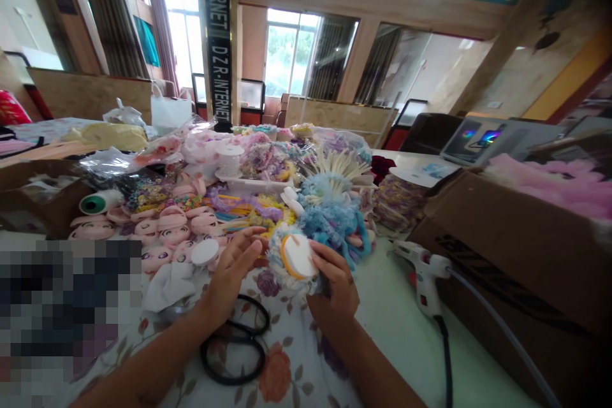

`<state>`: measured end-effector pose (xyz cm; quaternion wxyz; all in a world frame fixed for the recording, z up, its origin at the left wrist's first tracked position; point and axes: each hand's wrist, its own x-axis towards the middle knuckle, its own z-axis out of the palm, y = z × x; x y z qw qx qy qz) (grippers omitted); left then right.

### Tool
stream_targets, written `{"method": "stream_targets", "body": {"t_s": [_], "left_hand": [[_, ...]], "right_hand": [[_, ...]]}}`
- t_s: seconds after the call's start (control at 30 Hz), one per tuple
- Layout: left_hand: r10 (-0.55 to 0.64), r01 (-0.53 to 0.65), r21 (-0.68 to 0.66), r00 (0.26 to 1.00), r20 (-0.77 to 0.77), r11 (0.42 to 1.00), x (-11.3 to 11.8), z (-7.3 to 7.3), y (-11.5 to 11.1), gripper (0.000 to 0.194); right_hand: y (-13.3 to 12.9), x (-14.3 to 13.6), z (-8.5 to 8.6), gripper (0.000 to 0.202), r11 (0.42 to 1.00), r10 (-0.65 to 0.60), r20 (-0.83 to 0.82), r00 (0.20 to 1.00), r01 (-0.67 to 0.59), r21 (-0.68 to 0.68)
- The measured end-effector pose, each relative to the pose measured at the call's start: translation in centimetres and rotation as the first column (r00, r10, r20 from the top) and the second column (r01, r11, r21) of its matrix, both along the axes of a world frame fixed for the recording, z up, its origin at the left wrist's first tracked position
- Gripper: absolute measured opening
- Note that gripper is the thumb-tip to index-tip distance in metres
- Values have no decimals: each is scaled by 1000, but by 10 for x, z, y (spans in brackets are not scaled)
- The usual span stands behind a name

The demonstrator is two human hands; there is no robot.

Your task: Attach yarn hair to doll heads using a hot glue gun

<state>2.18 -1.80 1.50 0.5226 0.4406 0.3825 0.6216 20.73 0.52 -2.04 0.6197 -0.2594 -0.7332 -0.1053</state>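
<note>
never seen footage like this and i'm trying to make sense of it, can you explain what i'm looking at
There is no machine here: these are a person's two bare hands. The single picture comes from a camera worn on that person's head, looking forward and down. The right hand holds a fluffy pale piece with a white, yellow-rimmed disc; the left hand is open beside it. On the table, a flowered cloth carries black-handled scissors. Beyond lie pink doll-like heads and a blue fluffy bundle. To the right are a glue gun and a cardboard box.
</note>
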Motion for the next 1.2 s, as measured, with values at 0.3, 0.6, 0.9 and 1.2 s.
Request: {"method": "stream_targets", "body": {"t_s": [0.3,0.6,0.9,1.2], "left_hand": [[59,-57,132,998,-11,990,-10,4,8,31],[-33,39,44,991,-132,998,-3,2,10,42],[21,-21,-3,986,-168,1000,-3,0,12,40],[-153,153,-9,978,-141,988,-4,-1,11,42]], "right_hand": [[-1,-15,27,40,353,-10,-622,783,-579,-735],[-5,-20,25,47,283,30,-646,763,-626,-726],[7,-10,19,35,330,-1,-607,795,-573,-750],[-2,-11,29,34,219,25,-740,672,-726,-652]]}}
